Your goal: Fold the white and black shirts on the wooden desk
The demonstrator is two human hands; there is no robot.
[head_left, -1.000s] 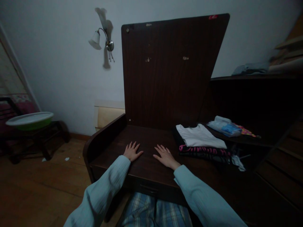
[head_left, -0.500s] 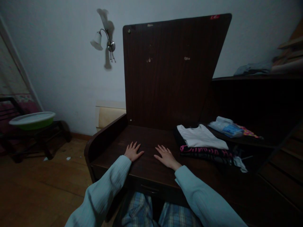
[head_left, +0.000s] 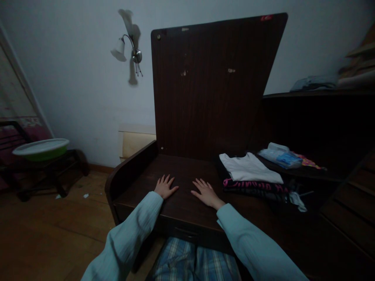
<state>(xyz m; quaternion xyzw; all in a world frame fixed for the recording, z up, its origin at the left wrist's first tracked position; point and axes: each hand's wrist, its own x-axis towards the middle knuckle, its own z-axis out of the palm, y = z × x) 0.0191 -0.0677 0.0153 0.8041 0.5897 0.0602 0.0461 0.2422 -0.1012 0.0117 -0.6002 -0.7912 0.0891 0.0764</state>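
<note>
My left hand (head_left: pixel 165 187) lies flat on the dark wooden desk (head_left: pixel 178 166), fingers spread, holding nothing. My right hand (head_left: pixel 205 192) rests palm down on the same top a short way to the right, its fingers also apart. Just beyond the right hand, a white T-shirt (head_left: pixel 249 168) lies folded on top of dark clothes with pink lettering (head_left: pixel 258 185). Neither hand touches this pile. Below the hands, a drawer handle (head_left: pixel 186 233) shows on the desk's front.
A tall dark back panel (head_left: pixel 211 93) rises behind the desk. Right of the clothes lies a blue and white plastic packet (head_left: pixel 283 157). At left, a green basin (head_left: pixel 42 150) stands on a dark chair (head_left: pixel 47 171). A wall lamp (head_left: pixel 136 56) hangs above.
Both hands stay in place on the desk. The knees in plaid trousers have moved closer together, and the view has shifted very slightly.
</note>
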